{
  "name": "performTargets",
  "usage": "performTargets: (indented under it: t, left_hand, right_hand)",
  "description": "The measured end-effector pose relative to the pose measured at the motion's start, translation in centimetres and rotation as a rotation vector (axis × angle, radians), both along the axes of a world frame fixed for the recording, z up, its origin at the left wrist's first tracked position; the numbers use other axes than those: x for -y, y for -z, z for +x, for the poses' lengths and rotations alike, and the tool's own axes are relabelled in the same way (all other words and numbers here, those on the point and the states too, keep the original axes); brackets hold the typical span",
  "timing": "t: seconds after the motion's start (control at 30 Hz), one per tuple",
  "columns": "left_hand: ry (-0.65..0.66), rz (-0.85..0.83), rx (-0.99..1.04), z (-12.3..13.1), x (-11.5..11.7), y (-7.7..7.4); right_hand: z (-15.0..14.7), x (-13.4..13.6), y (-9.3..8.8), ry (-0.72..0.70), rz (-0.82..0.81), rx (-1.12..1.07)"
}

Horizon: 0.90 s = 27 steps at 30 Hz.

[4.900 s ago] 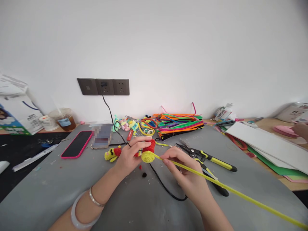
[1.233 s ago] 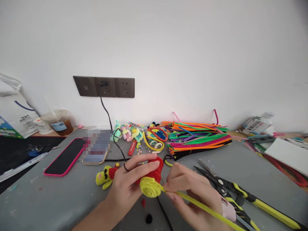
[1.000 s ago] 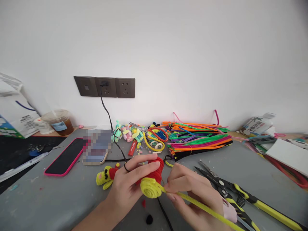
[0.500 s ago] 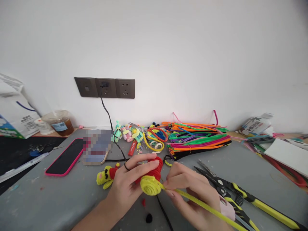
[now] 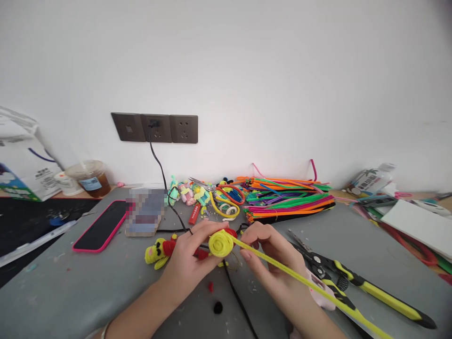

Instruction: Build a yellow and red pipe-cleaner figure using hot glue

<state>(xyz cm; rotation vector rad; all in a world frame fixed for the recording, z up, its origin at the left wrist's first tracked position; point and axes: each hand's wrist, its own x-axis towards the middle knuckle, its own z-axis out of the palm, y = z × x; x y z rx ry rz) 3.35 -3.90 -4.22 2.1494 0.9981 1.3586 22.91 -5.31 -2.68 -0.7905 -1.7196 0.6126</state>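
Observation:
My left hand [image 5: 189, 263] is closed around a body of red pipe cleaner [image 5: 230, 232]. A tight yellow coil [image 5: 221, 243] at its end faces me. From the coil a long yellow pipe cleaner [image 5: 318, 289] runs down to the lower right. My right hand [image 5: 286, 288] is beside the coil, its thumb and curled forefinger apart, with the yellow strand passing between them. Left of my left hand lies a yellow and red pipe-cleaner figure [image 5: 154, 253] with a black mark on its face, partly hidden by that hand.
Yellow-and-black pliers [image 5: 381, 296] lie at right, beside a pink device [image 5: 321, 294] partly behind my right arm. Bundled pipe cleaners [image 5: 289, 200], small figures [image 5: 185, 193] and scissors stand along the wall. A phone [image 5: 102, 226], cup [image 5: 92, 181] and black cable [image 5: 236, 296] are nearby.
The coil has risen and turned more squarely toward me, hiding more of the red body. My right thumb and forefinger have parted from their pinch on the yellow strand.

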Motion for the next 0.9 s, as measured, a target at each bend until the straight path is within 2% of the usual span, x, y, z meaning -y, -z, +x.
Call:
performTargets:
  t: [0.37,0.63,0.9]
  left_hand:
    - [0.044,-0.198,0.036,-0.01,0.22,-0.18]
    - [0.051,-0.212,-0.002,-0.14,0.28,-0.39]
    - [0.077,-0.142,-0.011,-0.17,0.21,-0.87]
  right_hand:
    - [0.10,-0.63,0.22,-0.012,-0.026,-0.117]
    - [0.03,-0.53,0.14,-0.005,-0.061,-0.132]
    - [-0.03,-0.40,-0.16,-0.010,-0.107,-0.157]
